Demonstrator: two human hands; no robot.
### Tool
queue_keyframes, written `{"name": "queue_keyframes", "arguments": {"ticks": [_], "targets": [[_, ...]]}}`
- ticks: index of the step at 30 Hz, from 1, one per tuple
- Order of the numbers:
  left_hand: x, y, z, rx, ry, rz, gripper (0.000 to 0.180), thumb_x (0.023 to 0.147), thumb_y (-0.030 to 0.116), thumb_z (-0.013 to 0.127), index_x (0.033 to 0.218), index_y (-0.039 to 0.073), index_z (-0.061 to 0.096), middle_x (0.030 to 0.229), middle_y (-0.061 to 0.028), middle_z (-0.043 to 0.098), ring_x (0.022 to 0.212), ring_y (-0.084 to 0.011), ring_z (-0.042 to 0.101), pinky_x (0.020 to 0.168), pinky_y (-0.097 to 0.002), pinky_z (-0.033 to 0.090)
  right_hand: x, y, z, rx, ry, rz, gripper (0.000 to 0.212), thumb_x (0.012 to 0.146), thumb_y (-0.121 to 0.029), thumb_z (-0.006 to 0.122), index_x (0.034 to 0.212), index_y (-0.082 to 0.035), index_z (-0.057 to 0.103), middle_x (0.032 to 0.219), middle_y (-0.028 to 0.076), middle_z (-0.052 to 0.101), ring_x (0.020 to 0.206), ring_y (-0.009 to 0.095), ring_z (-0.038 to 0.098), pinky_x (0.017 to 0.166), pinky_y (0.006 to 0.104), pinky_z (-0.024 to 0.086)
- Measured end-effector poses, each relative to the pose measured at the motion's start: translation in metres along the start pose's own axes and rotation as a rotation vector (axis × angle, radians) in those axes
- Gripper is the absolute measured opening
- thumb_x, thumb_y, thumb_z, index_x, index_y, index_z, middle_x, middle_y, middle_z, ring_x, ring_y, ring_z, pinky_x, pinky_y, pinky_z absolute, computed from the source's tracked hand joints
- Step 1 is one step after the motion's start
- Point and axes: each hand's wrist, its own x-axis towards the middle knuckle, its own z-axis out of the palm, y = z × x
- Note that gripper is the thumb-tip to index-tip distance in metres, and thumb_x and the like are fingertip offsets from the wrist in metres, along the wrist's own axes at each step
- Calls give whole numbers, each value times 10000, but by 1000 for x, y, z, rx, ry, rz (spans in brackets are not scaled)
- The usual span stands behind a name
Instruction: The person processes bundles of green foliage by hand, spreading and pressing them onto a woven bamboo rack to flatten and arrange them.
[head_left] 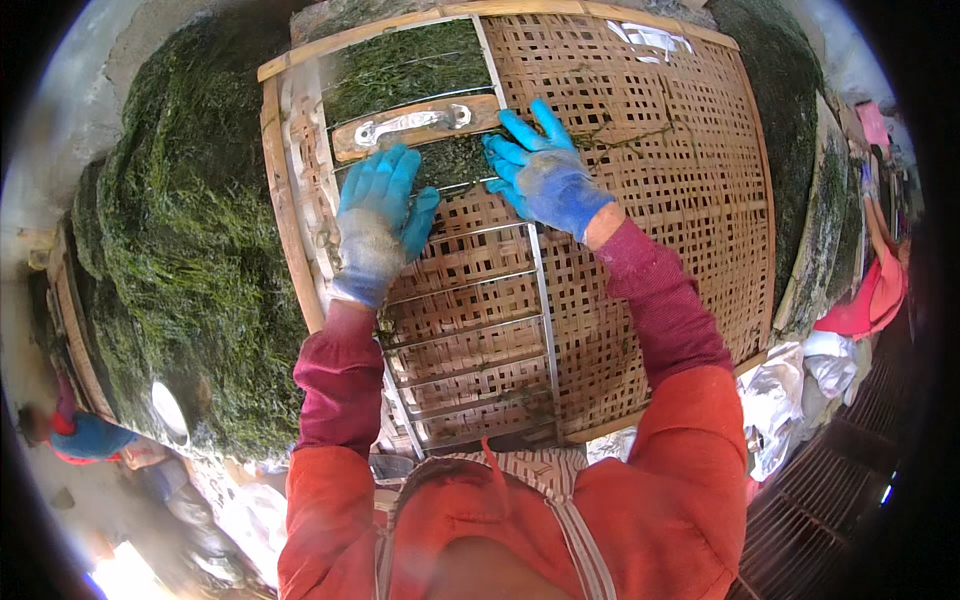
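Both hands wear blue gloves with worn, greyish backs. My left hand (378, 222) lies palm down at the left rail of a metal frame with crossbars (545, 330), its fingers stretched out at the lower edge of dark green seaweed strands (462, 160). Across the same strip, my right hand (545, 165) is spread, fingertips touching the strip's right edge. Just above them, a wooden block with a metal handle (413, 124) sits across the frame, held by neither hand. Beyond it, more seaweed (405, 72) fills the far end. Below my hands, the frame's sections show bare woven mat.
The frame rests on a wood-edged woven bamboo mat (670, 220). A large heap of green seaweed (190, 240) stands at the left, with more along the right. White sacks (785, 400) lie at the lower right. Other people are partly visible at both far sides.
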Motion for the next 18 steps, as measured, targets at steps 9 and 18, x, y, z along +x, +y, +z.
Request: {"name": "queue_keyframes", "arguments": {"ticks": [9,18], "targets": [[21,16,23,115,-8,261,629,995,516,571,1430,61,580,1466,-199,570,1385,-395,503,1214,-524,307,-23,82,-25,716,-23,231,872,870,-312,793,1596,-126,347,1669,185,297,1497,368,378,1229,485,353],[62,24,75,224,-359,28,765,971,665,515,1457,76,565,1494,-194,546,1431,-378,452,1247,-500,249,80,45,-31,515,-150,178,267,938,-246,643,1052,-15,712,741,139,677,634,253,659,658,422,570]]}}
